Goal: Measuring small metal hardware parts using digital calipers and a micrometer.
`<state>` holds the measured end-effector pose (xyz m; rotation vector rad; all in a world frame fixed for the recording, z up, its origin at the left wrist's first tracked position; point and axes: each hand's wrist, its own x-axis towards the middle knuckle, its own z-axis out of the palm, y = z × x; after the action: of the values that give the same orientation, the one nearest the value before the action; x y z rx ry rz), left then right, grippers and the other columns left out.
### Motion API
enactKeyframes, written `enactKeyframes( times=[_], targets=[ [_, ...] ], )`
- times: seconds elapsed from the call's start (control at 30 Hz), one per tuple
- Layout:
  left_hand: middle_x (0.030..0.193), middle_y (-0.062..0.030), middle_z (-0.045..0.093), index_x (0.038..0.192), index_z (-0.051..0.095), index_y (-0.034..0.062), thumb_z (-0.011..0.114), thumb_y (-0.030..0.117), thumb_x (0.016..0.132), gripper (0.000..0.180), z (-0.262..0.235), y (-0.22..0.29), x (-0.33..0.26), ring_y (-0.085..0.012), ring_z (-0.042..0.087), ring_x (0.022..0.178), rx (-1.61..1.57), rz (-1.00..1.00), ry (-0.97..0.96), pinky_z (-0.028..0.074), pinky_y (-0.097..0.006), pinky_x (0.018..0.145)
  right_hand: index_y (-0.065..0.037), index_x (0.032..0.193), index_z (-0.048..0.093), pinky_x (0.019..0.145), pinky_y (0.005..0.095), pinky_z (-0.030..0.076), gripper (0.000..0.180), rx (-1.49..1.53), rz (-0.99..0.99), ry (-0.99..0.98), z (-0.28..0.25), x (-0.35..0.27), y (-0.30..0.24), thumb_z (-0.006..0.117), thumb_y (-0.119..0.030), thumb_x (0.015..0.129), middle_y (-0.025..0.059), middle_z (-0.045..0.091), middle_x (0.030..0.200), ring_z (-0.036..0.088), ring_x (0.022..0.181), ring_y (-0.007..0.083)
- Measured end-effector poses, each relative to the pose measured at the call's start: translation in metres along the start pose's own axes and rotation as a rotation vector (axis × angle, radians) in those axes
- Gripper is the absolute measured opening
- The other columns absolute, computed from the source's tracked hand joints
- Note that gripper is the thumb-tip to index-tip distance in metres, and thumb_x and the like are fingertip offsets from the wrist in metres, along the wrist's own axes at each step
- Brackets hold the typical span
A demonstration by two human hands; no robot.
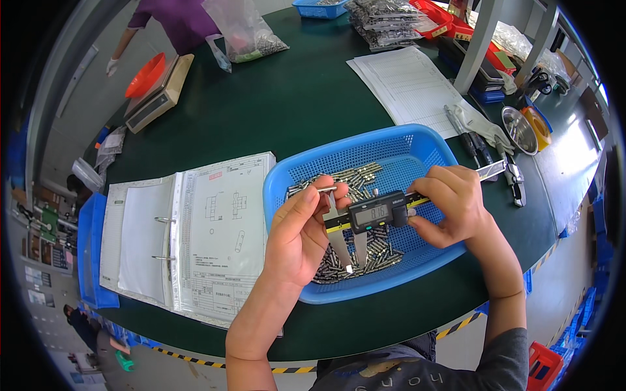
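Note:
My left hand (293, 238) pinches a small metal pin (327, 189) between thumb and fingers, beside the upper jaws of a digital caliper (373, 213). Wrapped round the caliper's beam and slider is my right hand (455, 203), its thumb near the thumb roller. The larger jaws point down and stand slightly apart with nothing between them. Whether the pin touches the small jaws I cannot tell. Both hands are over a blue perforated plastic basket (427, 140), where many similar metal pins (378, 255) lie in loose heaps. My hands and the caliper hide part of them.
Left of the basket lies an open ring binder (222, 264) with a drawing, partly over a blue tray (91, 254). Paper sheets (404, 78), a white glove (479, 124), hand tools (475, 148) and a metal bowl (520, 130) lie right. Farther off are a scale (158, 98) and a bag of parts (251, 39).

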<state>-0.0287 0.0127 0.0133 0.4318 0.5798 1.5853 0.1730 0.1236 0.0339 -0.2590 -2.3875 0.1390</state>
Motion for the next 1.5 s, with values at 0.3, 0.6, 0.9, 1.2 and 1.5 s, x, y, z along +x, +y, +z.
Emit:
enactKeyframes(
  times=[0.3,0.6,0.9,1.2,1.5],
  targets=[
    [0.098,-0.0131,0.056,0.103,0.053,0.0009,0.042,0.017,0.087,0.025,0.0,0.0002,-0.0005,-0.0186,0.054,0.089,0.017,0.005,-0.011,0.044,-0.029,0.08,-0.003,0.074,0.053,0.038,0.0279,0.033,0.028,0.012,-0.007,0.004,0.0004,0.0,0.0002,0.063,-0.018,0.052,0.0047,0.044,0.058,0.042,0.042,0.0187],
    [0.099,-0.0125,0.056,0.103,0.053,0.0012,0.042,0.018,0.087,0.026,-0.0004,0.0004,-0.0002,-0.0187,0.054,0.09,0.013,0.012,-0.055,0.043,-0.029,0.08,-0.003,0.074,0.053,0.038,0.0276,0.034,0.028,0.024,-0.013,0.016,0.0012,0.0,0.0002,0.062,-0.017,0.052,0.0046,0.044,0.058,0.043,0.042,0.0183],
    [0.099,-0.0128,0.055,0.104,0.052,0.0014,0.042,0.018,0.087,0.026,-0.0008,0.0007,-0.0006,-0.019,0.054,0.09,-0.009,0.008,-0.042,0.044,-0.029,0.08,-0.005,0.075,0.054,0.037,0.0274,0.032,0.032,-0.025,-0.006,-0.004,0.0012,-0.002,0.0021,0.067,-0.029,0.058,0.0037,0.043,0.057,0.043,0.042,0.0179],
    [0.099,-0.013,0.056,0.103,0.053,0.0013,0.042,0.017,0.086,0.025,0.0,0.0012,-0.0004,-0.0194,0.054,0.09,-0.026,-0.001,-0.054,0.044,-0.03,0.08,-0.003,0.076,0.053,0.038,0.0282,0.033,0.029,0.016,-0.008,-0.023,-0.0003,-0.0014,0.0005,0.065,-0.022,0.058,0.0051,0.043,0.059,0.044,0.044,0.0191],
    [0.098,-0.0135,0.056,0.105,0.051,0.0002,0.043,0.019,0.082,0.031,0.0067,0.0033,-0.0011,-0.0217,0.054,0.089,0.023,-0.042,0.058,0.042,-0.031,0.08,-0.002,0.076,0.052,0.039,0.0293,0.035,0.027,0.033,-0.019,-0.018,0.0002,-0.0036,0.0006,0.063,-0.019,0.058,0.0055,0.043,0.059,0.045,0.045,0.0201]
  ],
)
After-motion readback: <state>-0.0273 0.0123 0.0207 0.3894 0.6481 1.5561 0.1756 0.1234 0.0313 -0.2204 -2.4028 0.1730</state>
